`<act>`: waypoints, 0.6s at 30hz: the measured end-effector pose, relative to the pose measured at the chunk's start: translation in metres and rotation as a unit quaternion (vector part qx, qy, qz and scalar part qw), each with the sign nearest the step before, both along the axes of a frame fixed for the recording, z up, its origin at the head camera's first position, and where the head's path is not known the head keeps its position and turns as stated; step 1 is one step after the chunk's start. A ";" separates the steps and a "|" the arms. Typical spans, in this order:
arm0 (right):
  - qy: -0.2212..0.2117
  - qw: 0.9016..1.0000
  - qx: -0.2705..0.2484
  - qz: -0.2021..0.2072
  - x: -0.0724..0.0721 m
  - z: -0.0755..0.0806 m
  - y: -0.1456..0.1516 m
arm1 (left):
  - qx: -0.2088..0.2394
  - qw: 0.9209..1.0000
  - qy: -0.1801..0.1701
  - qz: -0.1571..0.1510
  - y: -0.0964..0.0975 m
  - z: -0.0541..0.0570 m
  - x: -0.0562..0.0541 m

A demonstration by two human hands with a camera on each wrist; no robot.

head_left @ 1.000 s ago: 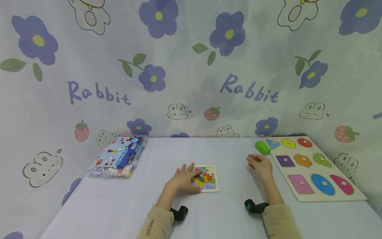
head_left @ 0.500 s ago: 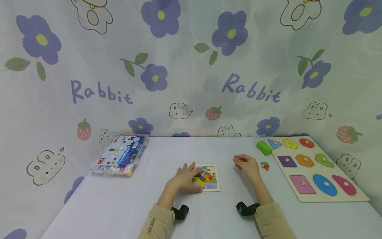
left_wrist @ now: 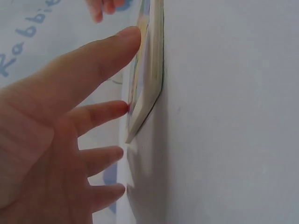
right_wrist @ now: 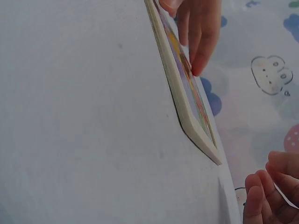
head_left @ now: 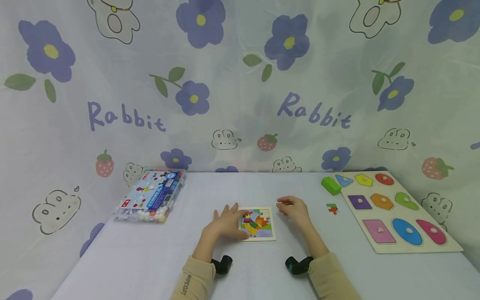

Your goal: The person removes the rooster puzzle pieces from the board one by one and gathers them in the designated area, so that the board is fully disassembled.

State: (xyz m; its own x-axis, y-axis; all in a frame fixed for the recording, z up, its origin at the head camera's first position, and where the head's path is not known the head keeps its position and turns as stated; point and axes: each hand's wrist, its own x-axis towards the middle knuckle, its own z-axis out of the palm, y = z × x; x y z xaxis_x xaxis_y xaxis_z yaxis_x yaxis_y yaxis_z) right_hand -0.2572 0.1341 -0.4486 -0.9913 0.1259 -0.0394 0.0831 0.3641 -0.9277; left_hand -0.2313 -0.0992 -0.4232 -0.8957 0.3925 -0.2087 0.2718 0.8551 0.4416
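A small jigsaw puzzle (head_left: 258,227) in a pale frame shows a colourful rooster and lies flat on the white table. My left hand (head_left: 226,223) rests at its left side, fingers spread, with the thumb over the near left corner and the index fingertip on the picture. Just off the puzzle's upper right corner hovers my right hand (head_left: 294,210), thumb and index tips close together, the other fingers curled. No object shows between those tips in the right wrist view, so I cannot tell whether they hold anything. A loose green-and-red puzzle piece (head_left: 332,208) lies to the right.
A large shape board (head_left: 393,246) with knobbed coloured pieces lies on the right. Beside its far left corner sits a green block (head_left: 331,186). At the back left is a clear plastic case (head_left: 150,193) of small coloured parts. A patterned cloth (head_left: 240,83) hangs behind the table.
My right hand has moved left, up to the puzzle, uncovering the loose piece. My left hand has drawn back slightly to the left, showing more of the rooster.
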 end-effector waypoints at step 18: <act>0.032 0.981 0.164 0.097 0.006 -0.002 -0.035 | -0.003 1.000 0.012 0.009 -0.001 0.000 -0.001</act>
State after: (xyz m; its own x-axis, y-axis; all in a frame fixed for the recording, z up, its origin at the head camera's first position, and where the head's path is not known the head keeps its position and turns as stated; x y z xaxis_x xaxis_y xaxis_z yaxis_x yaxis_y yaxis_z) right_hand -0.2516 0.0987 -0.4504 -0.9970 -0.0689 0.0341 -0.0706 0.6467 -0.7595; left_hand -0.2319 -0.0999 -0.4237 -0.9070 0.3758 -0.1898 0.2675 0.8625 0.4297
